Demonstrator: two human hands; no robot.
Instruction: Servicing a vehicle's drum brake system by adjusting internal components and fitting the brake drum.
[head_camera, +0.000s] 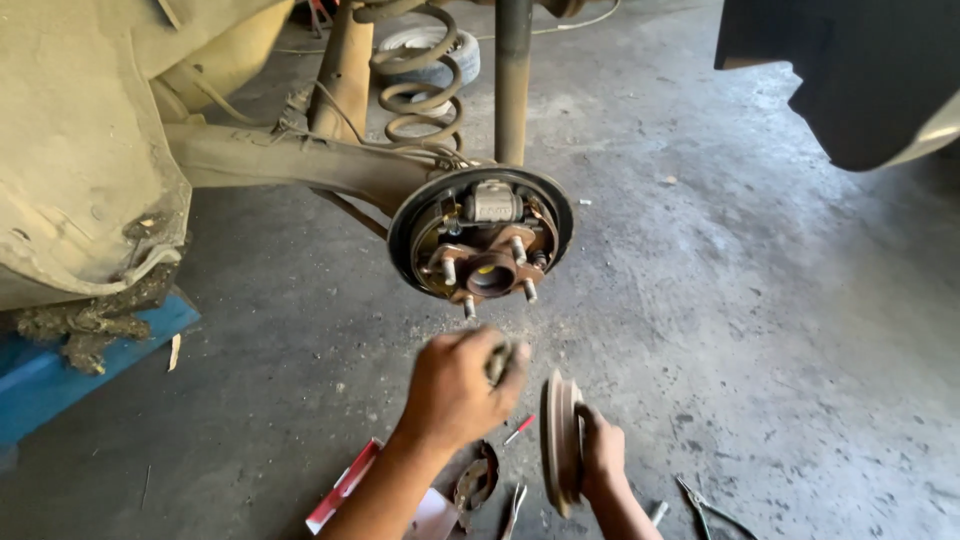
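- So the left hand (455, 385) is closed around a small dark part, held up just below the hub (490, 272). It's blurred, so what kind of part it is can't be told.
- The right hand (603, 450) is wrapped around a curved, rusty brake shoe (560, 440), held on edge near the floor, just right of the left hand.
- The backing plate (480, 232) is seen bare on the axle: the drum is already off, and the wheel studs and the hub centre are exposed. The wheel cylinder (492, 203) is seen at the top of the plate.
- No shoes can be made out on the plate, so the strip-down looks mostly done, judging by that. The shoes and hardware aren't fitted on the plate, and no drum or wheel is mounted.
- Another shoe-like piece (478, 480) is lying on the concrete floor (780, 300) near the forearm, next to a red and white box (350, 485).
- Pliers (712, 510) are lying on the floor at near right, well apart from the hub.
- A coil spring (425, 75) and a shock tube (513, 75) are seen behind the plate, with the car body (80, 150) at left and a blue stand (60, 375) under it.
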